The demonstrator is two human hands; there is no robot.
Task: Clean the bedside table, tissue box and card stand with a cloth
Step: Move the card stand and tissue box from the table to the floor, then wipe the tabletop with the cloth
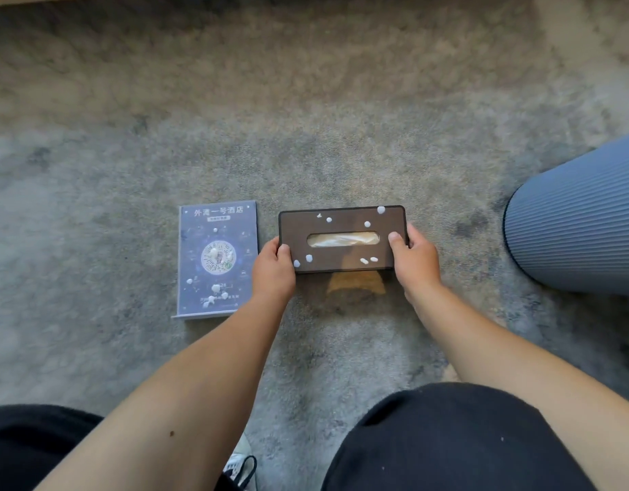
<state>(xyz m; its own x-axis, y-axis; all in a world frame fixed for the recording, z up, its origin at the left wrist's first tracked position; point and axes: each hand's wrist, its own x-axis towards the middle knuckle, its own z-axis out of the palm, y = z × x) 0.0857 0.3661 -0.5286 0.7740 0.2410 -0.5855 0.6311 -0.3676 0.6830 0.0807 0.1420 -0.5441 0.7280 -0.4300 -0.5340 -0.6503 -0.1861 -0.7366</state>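
A dark brown tissue box (pixel 343 221) with an oval slot and several white specks on its lid sits just above the grey carpet. My left hand (pixel 273 271) grips its left end and my right hand (pixel 414 258) grips its right end. To its left a clear card stand (pixel 217 258) with a blue printed card lies flat on the carpet, also dotted with white specks. I see no cloth and no bedside table in this view.
Mottled grey and beige carpet (pixel 306 118) fills the scene. A blue ribbed round bin (pixel 582 221) stands at the right edge. My dark-clothed knees (pixel 447 441) and a shoe (pixel 240 466) are at the bottom.
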